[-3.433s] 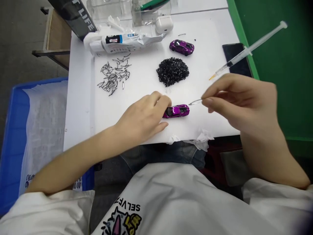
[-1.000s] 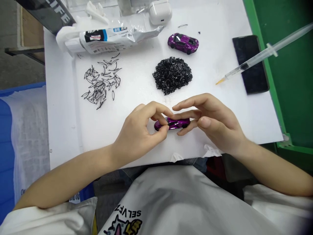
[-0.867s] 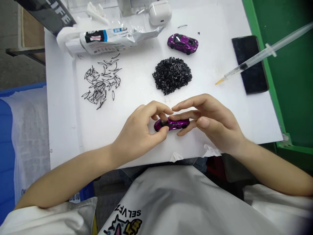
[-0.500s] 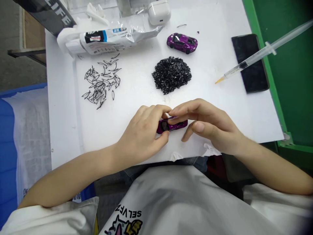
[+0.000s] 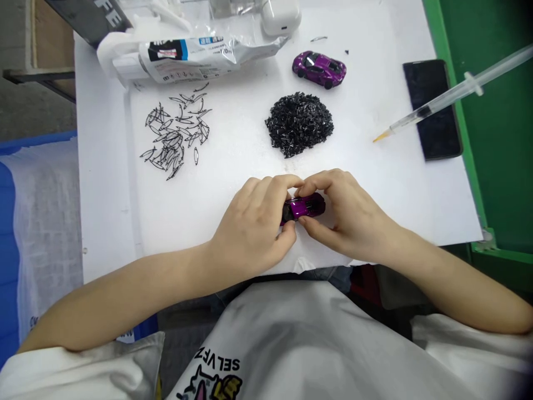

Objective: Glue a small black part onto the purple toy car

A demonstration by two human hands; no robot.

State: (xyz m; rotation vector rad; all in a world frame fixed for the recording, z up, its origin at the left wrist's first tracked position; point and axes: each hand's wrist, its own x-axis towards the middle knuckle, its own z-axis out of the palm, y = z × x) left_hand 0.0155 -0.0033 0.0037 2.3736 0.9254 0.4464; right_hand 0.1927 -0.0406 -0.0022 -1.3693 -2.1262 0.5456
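While both hands [image 5: 300, 222] grip the purple car [image 5: 303, 206].

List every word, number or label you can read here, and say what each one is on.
"SELVF", upside down and cut off: white shirt.
"FE", end of a longer word: dark box.
"70m", partly legible: silver pouch; its remaining print is too small to read.

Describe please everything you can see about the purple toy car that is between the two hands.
The purple toy car is small, with a glossy metallic purple body and dark window areas; it looks like painted metal or plastic. It sits low at the near edge of the white board, lengthwise left to right. The left hand covers its left end and the right hand pinches its right part, so the wheels and both ends are hidden.
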